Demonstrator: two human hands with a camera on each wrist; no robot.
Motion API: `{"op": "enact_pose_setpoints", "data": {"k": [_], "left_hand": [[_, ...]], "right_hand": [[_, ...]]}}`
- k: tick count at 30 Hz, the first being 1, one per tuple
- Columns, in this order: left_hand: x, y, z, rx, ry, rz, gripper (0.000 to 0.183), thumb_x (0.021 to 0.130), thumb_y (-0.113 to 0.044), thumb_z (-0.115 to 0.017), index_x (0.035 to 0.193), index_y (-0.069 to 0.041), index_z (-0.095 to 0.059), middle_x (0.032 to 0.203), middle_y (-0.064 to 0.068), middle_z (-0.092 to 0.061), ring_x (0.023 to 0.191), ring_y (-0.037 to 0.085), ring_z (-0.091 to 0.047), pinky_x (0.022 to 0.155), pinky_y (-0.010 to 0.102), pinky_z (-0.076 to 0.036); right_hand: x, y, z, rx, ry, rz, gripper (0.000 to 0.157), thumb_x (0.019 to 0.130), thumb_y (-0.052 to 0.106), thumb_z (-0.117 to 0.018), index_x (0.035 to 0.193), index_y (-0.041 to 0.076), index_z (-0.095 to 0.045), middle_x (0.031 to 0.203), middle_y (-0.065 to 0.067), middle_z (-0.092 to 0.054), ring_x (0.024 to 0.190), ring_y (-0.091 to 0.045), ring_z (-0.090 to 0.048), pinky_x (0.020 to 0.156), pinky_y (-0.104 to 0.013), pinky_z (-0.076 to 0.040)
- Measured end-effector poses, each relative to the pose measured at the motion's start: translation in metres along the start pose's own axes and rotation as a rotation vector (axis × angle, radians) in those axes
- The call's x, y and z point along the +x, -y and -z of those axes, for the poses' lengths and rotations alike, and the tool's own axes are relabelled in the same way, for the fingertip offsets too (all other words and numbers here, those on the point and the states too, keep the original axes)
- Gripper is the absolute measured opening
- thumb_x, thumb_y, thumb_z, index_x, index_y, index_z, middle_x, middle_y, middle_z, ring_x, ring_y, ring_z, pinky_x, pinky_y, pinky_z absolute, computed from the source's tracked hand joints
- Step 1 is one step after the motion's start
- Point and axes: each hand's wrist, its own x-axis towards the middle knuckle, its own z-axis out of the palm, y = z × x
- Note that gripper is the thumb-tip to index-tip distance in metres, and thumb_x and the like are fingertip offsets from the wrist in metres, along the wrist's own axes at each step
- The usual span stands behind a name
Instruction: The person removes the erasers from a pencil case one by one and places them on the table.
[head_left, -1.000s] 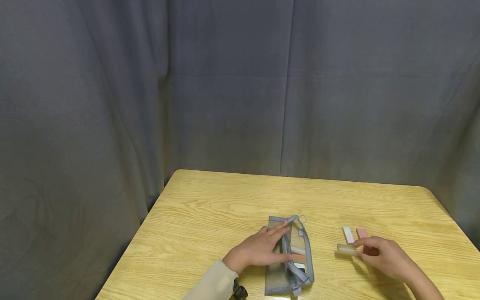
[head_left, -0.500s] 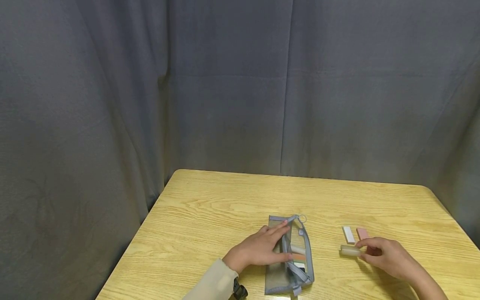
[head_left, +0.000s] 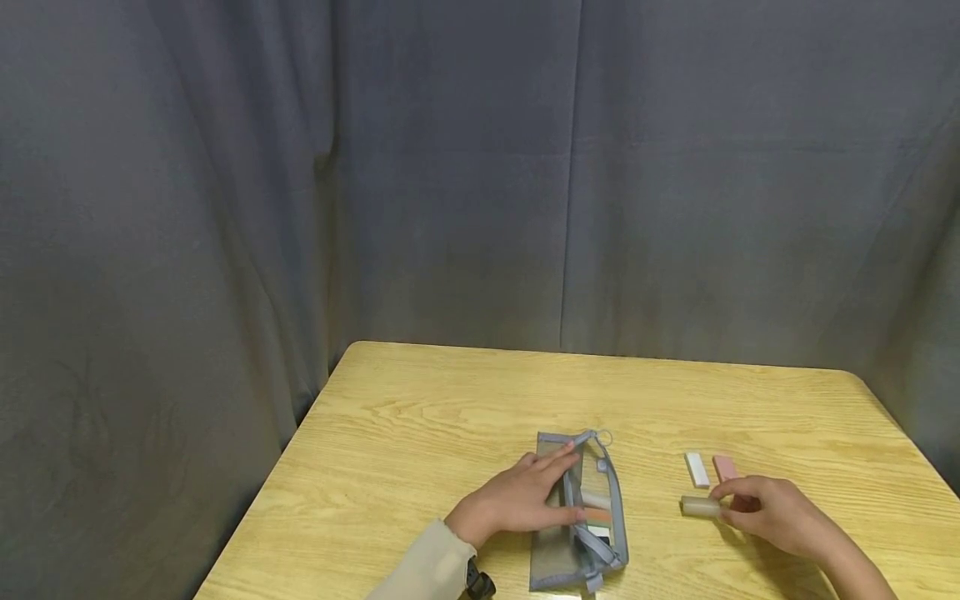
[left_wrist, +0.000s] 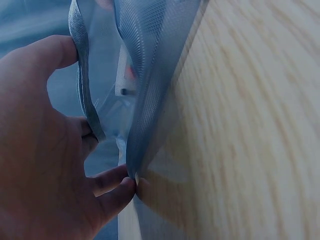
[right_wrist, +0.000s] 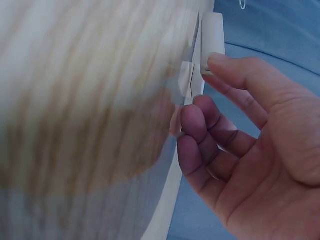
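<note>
Recorded on the pouch [head_left: 552,557]: blue-grey trim, sheer grey panels with a fine mesh weave. Seen inside: white on the tubular item [head_left: 596,499], orange with a green edge on the flat item [head_left: 597,516]. Noted on the cylinder [head_left: 697,506]: dull beige from overhead, off-white at the right wrist. Logged white on one block [head_left: 697,471], pink on the neighbouring block [head_left: 724,467]. Found yellow, streaked wood grain on the table [head_left: 465,400], dark blue-grey on the curtain [head_left: 457,217], cream on the sleeve [head_left: 431,562], black on the wristband [head_left: 481,583].
</note>
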Motion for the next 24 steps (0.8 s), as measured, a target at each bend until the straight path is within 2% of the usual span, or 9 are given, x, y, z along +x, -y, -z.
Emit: {"op": "enact_pose_setpoints", "data": {"k": [15,24], "left_hand": [[-0.0002,0.0001,-0.0026,0.003,-0.006,0.017,0.083,0.097,-0.073,-0.039,0.164,-0.028,-0.019,0.17,-0.013,-0.007,0.154,0.026,-0.022,0.122,0.049,-0.023],[-0.001,-0.0003,-0.0008,-0.002,-0.003,0.024,0.083,0.097,-0.073,-0.04,0.164,-0.029,-0.02,0.169,-0.014,-0.007,0.153,0.031,-0.024,0.121,0.052,-0.026]], "right_hand": [[0.0039,0.0005,0.0005,-0.019,0.037,-0.023,0.018,0.087,0.017,-0.078,0.104,0.011,-0.074,0.074,0.012,-0.062,0.065,0.001,-0.045,0.057,-0.021,-0.039],[0.005,0.0028,0.0013,-0.025,0.029,-0.028,0.021,0.087,0.018,-0.079,0.106,0.011,-0.073,0.074,0.012,-0.061,0.065,0.001,-0.045,0.058,-0.022,-0.04]]}}
